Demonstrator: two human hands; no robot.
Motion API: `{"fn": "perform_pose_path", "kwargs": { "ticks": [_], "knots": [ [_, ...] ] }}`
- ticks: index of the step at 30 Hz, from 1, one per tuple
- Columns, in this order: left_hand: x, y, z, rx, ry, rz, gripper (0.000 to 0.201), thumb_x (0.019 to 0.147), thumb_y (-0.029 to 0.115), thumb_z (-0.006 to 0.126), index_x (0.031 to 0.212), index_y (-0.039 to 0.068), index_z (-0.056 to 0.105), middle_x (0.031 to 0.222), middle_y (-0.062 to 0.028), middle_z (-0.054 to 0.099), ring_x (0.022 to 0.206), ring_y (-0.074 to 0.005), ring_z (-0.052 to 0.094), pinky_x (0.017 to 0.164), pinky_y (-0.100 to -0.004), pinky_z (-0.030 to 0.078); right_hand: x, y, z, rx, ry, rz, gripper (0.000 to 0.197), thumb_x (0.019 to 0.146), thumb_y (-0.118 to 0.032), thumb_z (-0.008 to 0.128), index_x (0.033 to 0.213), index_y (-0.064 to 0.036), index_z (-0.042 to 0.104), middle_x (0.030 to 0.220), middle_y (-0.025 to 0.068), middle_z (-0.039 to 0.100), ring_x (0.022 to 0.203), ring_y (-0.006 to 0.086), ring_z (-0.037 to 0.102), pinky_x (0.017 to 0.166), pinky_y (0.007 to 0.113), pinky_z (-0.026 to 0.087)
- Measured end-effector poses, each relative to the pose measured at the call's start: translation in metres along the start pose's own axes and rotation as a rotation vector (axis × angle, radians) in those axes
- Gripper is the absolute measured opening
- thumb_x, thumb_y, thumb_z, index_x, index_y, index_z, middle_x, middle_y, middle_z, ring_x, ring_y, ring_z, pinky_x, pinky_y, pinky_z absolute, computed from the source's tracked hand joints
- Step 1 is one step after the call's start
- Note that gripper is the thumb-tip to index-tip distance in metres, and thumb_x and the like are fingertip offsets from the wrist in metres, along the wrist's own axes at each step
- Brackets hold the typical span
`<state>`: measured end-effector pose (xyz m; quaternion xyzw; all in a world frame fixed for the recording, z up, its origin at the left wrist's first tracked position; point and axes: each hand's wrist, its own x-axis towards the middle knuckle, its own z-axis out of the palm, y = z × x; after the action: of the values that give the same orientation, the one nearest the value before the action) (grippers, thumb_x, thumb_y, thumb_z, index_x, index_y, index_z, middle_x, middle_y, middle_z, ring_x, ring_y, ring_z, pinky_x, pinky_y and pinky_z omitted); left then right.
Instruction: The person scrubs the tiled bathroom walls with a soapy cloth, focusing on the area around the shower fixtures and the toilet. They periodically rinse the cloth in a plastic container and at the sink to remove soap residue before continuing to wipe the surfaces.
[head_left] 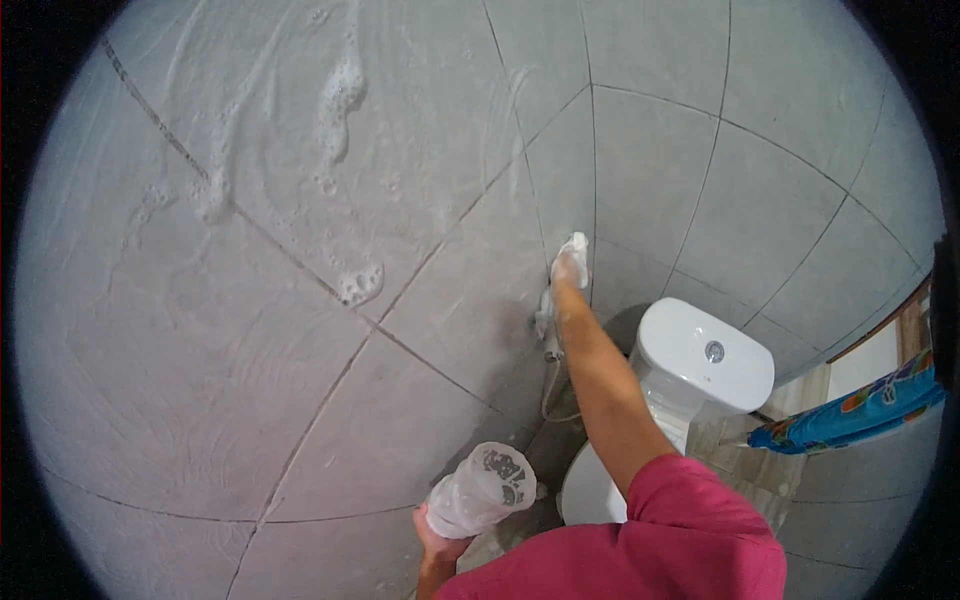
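Note:
My right arm reaches out to the grey tiled wall (pixel 400 400) near its corner. There my right hand (pixel 568 270) is closed round a crumpled white cloth (pixel 577 246), pressed to the tiles; its fingers are partly hidden. Low at the left of my body, my left hand (pixel 440 540) grips a whitish translucent container (pixel 465 505), tilted with its round mouth facing up and right. Foam clings inside it. White suds (pixel 342 100) run down the wall in streaks, and a small foam patch (pixel 362 284) sits by a tile joint.
A white toilet (pixel 700 350) stands right of my right arm, its seat partly behind the arm. A hand sprayer (pixel 543 315) with a pale hose (pixel 548 395) hangs on the wall just below my right hand. Blue patterned fabric (pixel 850 410) hangs at the far right.

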<state>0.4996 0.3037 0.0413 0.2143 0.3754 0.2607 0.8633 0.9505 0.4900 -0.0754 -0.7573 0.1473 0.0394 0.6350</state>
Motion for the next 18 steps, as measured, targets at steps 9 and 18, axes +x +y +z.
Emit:
{"fn": "perform_pose_path", "kwargs": {
  "ticks": [9, 18],
  "knots": [
    [-0.011, -0.013, -0.015, -0.101, 0.012, -0.021, 0.064, 0.075, 0.046, 0.026, 0.121, 0.005, 0.043, 0.121, -0.0119, 0.047, 0.110, -0.0325, 0.045, 0.091, -0.0481, 0.035, -0.126, 0.008, -0.100, -0.282, -0.382, -0.013, 0.051, 0.085, -0.044, 0.037, 0.109, 0.0002, 0.048, 0.115, 0.0167, 0.048, 0.107, 0.0274, 0.047, 0.088, 0.036, 0.036],
    [-0.014, 0.005, 0.004, -0.095, 0.095, -0.026, 0.057, 0.076, 0.042, 0.031, 0.119, 0.008, 0.046, 0.118, -0.0127, 0.049, 0.107, -0.0322, 0.048, 0.087, -0.0476, 0.039, -0.165, -0.119, -0.112, 0.447, -0.452, -0.179, 0.041, 0.086, -0.030, 0.046, 0.115, -0.0011, 0.043, 0.103, 0.0141, 0.049, 0.095, 0.0239, 0.049, 0.082, 0.035, 0.039]
  ]
}}
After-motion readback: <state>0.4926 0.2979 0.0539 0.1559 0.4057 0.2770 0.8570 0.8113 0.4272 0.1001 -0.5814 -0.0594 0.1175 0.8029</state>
